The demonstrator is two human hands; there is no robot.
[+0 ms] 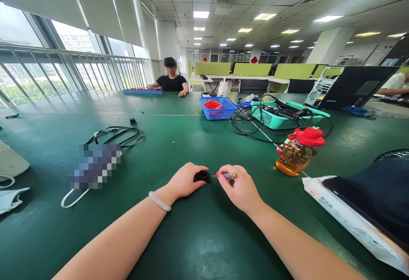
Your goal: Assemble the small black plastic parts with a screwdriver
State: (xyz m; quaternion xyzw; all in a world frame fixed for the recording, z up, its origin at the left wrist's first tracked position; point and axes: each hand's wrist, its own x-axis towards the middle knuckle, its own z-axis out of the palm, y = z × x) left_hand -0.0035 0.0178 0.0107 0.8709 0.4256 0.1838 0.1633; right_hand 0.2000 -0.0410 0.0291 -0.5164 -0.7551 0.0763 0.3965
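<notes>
My left hand point(184, 181) is closed around a small black part point(202, 177) and holds it down on the green table point(191, 237). A pale bangle sits on that wrist. My right hand point(240, 188) is wrapped round a small screwdriver point(227, 175) with a pinkish handle, whose tip points left into the black part. Both hands meet at the middle of the table, close to me.
A bottle with a red lid point(298, 151) stands right of my hands, a wipes pack with a phone point(351, 212) beyond it. A blue basket point(217, 108), a green basket with cables point(284, 116), a black cable point(116, 135) and a seated person point(172, 82) lie farther back.
</notes>
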